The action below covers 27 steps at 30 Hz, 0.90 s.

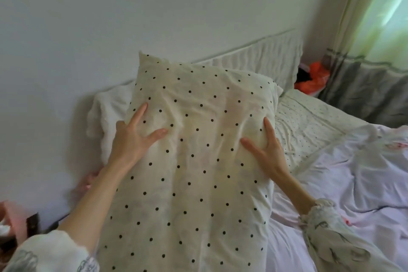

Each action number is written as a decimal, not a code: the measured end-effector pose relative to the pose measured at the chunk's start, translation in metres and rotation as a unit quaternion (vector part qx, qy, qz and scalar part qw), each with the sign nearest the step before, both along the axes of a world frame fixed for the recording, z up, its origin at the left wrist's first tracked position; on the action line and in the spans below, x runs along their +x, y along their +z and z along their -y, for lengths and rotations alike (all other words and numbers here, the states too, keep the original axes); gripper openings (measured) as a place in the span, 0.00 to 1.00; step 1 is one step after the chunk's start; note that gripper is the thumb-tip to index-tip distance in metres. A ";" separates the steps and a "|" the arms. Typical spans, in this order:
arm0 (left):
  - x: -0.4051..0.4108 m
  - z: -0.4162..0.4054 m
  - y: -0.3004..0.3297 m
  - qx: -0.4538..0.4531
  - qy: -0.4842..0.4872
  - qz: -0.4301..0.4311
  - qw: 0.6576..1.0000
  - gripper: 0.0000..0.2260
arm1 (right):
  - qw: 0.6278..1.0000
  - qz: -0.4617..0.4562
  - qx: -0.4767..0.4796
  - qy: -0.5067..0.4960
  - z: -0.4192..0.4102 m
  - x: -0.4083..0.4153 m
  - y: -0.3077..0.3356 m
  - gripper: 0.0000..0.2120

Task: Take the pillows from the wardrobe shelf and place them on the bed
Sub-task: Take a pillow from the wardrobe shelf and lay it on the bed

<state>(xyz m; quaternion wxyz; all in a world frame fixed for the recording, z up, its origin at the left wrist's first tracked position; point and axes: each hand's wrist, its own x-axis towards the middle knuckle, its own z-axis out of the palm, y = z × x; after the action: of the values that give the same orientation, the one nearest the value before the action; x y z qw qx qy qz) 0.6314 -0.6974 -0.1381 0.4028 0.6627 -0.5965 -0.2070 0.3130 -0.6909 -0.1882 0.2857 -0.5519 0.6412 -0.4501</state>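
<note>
Already well along: the polka-dot pillow [194, 161] is over the bed [342, 183], upper end toward the headboard [265, 55], with a white pillow [106, 112] behind it. Left hand [132, 137] and right hand [267, 150], well apart, press flat with spread fingers, gripping nothing. Whether others remain in the wardrobe is unseen. No writing readable.

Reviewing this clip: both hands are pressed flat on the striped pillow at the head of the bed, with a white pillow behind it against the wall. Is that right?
Not quite. The head view shows the pillow under the left hand and right hand is cream with black polka dots, not striped. The rest holds: both hands press on it at the head of the bed, and a white pillow sits behind it against the wall.
</note>
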 end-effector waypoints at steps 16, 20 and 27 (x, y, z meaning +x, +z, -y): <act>-0.051 0.314 -0.123 0.159 -0.222 0.098 0.957 0.38 | 0.958 0.010 0.167 -0.231 0.153 0.006 -0.126 0.44; -0.069 0.349 -0.175 0.189 -0.258 0.138 0.937 0.39 | 0.942 0.008 0.219 -0.253 0.161 0.006 -0.168 0.44; -0.094 0.401 -0.276 0.233 -0.302 0.167 0.909 0.38 | 0.918 0.032 0.265 -0.294 0.187 0.001 -0.251 0.44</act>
<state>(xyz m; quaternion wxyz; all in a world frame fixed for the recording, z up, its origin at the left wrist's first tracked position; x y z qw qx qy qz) 0.5372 -1.0988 -0.4140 0.0497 0.5511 -0.7612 -0.3382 0.3139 -0.8781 -0.4388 0.2965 -0.2279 0.8612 -0.3444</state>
